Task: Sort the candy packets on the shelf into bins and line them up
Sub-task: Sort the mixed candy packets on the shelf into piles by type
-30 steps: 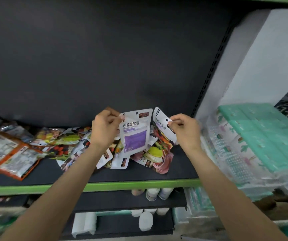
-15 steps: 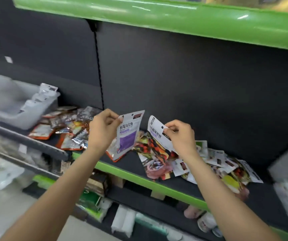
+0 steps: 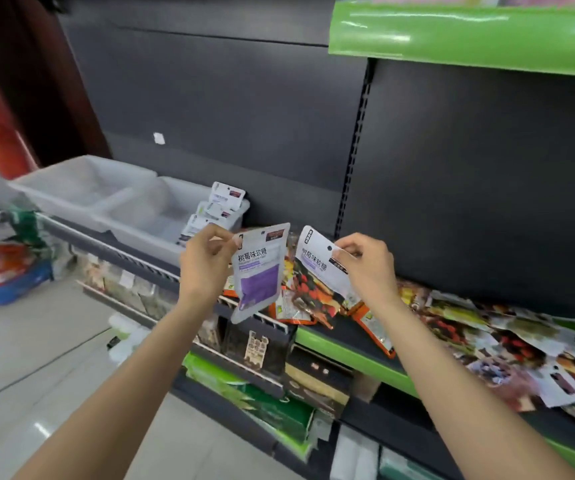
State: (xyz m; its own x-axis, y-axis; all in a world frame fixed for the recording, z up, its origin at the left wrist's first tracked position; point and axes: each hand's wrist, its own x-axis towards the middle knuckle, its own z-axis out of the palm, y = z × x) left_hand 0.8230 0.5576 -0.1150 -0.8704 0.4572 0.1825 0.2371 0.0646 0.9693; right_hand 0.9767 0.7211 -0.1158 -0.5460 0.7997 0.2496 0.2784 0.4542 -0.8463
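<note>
A purple packet (image 3: 260, 271) is pinched in each hand's fingers (image 3: 343, 244), perhaps three already stand in the bin (image 3: 161, 216), and a heap (image 3: 504, 344) right of it remains unsorted.

A dark shelf (image 3: 355, 336) with a green front edge carries a loose heap of candy packets (image 3: 508, 348), spread from just below the fingers of both hands out to the right of the right fingers. Left of the left fingers and a little behind them, two translucent bins (image 3: 106, 199) stand side by side; the nearer one holds upright white packets (image 3: 220, 206).
</note>
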